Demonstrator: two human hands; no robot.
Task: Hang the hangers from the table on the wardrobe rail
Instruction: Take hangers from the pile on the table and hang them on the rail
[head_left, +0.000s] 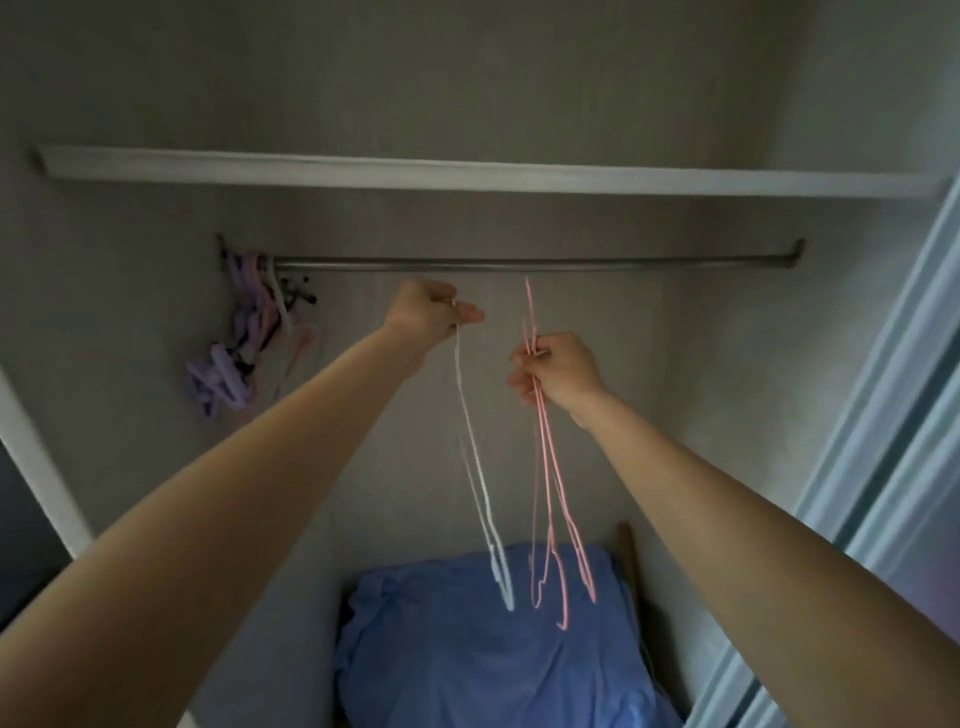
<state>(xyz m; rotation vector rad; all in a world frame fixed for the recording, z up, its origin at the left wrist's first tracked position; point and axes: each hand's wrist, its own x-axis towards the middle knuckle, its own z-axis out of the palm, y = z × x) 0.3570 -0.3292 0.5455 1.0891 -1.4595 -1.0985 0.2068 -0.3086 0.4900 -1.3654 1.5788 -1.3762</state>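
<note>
Two hands up inside the wardrobe, both loaded. Left hand (434, 310) pinched closed, thumb over curled fingers, on the top of one thin white wire hanger (475, 457); hanger body trailing straight down below the knuckles, seen edge-on. Right hand (558, 371) fisted around the necks of a small bunch of thin pink wire hangers (550, 499), probably two or three, count unclear; pink hooks poking up above the fingers, frames dangling well below the wrist over a crumpled blue cloth bundle (483, 649) on the wardrobe floor.

Just above and beyond both sets of fingertips: the straight grey metal wardrobe rail (519, 263), bare along most of its run. Far to the left of the left hand, a cluster of lilac, pink and white plastic hangers (249, 332) already on the rail, crowded at its left end. Above the rail, a pale shelf edge (467, 174).

Step in hand, as judged: white hanger lifted close to the rail, not yet hooked; whether its hook faces the rail, hidden inside the pinch. Next move likely a short lift and forward tip of the left fingers to drop the hook over the bar, then release; afterwards, one pink hanger passed from the right bunch without tangling.
</note>
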